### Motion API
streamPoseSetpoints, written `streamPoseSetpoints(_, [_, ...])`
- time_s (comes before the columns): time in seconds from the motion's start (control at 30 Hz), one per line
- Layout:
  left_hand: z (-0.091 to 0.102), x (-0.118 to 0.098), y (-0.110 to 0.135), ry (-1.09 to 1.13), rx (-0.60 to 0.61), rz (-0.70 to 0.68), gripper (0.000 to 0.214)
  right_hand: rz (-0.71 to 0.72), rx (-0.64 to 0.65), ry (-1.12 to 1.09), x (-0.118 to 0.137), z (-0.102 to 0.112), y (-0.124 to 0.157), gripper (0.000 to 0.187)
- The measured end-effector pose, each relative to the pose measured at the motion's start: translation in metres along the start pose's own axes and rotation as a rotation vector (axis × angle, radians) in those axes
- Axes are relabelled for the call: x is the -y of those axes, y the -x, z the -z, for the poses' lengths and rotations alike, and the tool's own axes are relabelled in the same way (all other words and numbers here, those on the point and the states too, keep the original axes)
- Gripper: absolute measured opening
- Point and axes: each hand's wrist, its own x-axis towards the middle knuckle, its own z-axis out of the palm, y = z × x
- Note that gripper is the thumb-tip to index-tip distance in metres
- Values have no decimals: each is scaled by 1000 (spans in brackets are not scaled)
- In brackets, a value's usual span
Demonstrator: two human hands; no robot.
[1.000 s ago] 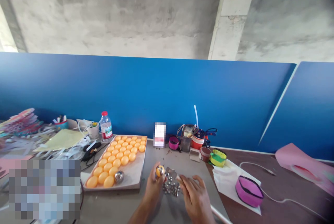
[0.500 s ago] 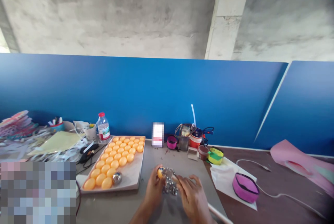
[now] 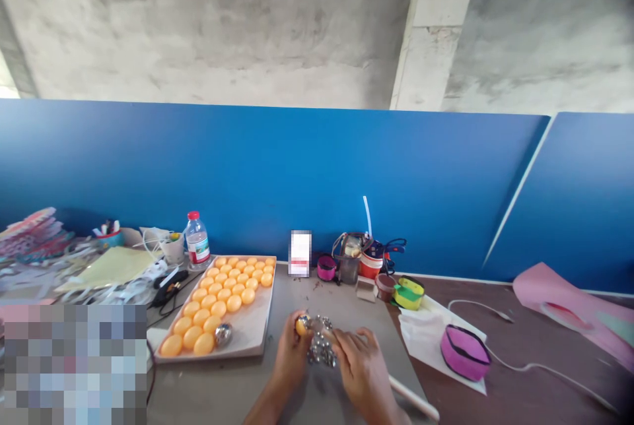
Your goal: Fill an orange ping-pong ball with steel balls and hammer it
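Observation:
My left hand [image 3: 291, 354] is closed around an orange ball [image 3: 300, 326], its fingertips on the ball's side. Part of that ball is covered in shiny silver pieces. Close on its right, my right hand [image 3: 362, 360] has thumb and fingers pinched together beside the ball; what they hold is too small to make out. Between and below both hands lies a cluster of loose silver pieces [image 3: 323, 351]. To the left, a shallow white tray [image 3: 257, 336] holds rows of orange balls [image 3: 218, 308] and one silver-covered ball [image 3: 223, 334] at its near end.
A white rod [image 3: 415, 398] lies by my right wrist. Farther right are a purple band [image 3: 464, 352] on white paper and a white cable [image 3: 539, 371]. A bottle [image 3: 197, 243], a red-and-white cup [image 3: 370, 265] and a yellow-green tape roll [image 3: 409, 293] stand along the blue partition [image 3: 317, 174].
Both hands stay close together over the silver pieces. My left hand has turned the orange ball slightly and shifted it a little left. The view has tilted very slightly.

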Motion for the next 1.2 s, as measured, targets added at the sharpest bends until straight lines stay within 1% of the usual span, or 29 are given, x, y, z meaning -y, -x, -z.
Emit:
streamPoseSetpoints(0.07, [1, 1, 0, -30, 17, -54, 39, 11, -6, -9, 1, 0, 0, 25])
streamPoseSetpoints(0.13, [1, 1, 0, -50, 24, -86, 36, 15, -42, -10, 2, 0, 0, 24])
streamPoseSetpoints(0.2, [0, 0, 0, -55, 19, -85, 35, -1, -42, -3, 2, 0, 0, 24])
streamPoseSetpoints(0.3, [-1, -3, 1, -24, 22, -56, 33, -15, 23, -7, 2, -2, 2, 23])
streamPoseSetpoints(0.33, [-2, -5, 2, -12, 20, -49, 33, -11, 25, -11, 2, -2, 2, 23])
streamPoseSetpoints(0.47, [-3, -10, 2, -11, -38, -37, 32, -1, -38, -13, 2, -1, 2, 24])
streamPoseSetpoints(0.5, [-3, -10, 2, -11, -47, -38, 30, -6, -24, -12, 3, -1, 1, 23])
streamPoseSetpoints(0.57, [-2, -8, 1, 7, -25, -53, 30, -11, 27, -9, 3, 0, 0, 23])
streamPoseSetpoints(0.63, [-1, -5, 0, 28, 2, -38, 34, -2, 49, -8, 3, 1, 0, 24])
streamPoseSetpoints(0.77, [-1, -3, -2, 22, -30, -29, 38, -4, 8, -9, 2, 1, 1, 23])
streamPoseSetpoints(0.93, [-3, -6, 0, 30, 26, -5, 42, -13, 51, -6, 2, 0, 1, 23])
streamPoseSetpoints(1.07, [-1, -12, 5, -15, 38, -14, 50, 0, -6, -13, 2, 4, 1, 23])
streamPoseSetpoints(1.2, [-1, -14, 9, 17, 138, 8, 61, 9, -79, 7, 3, 6, 0, 23])
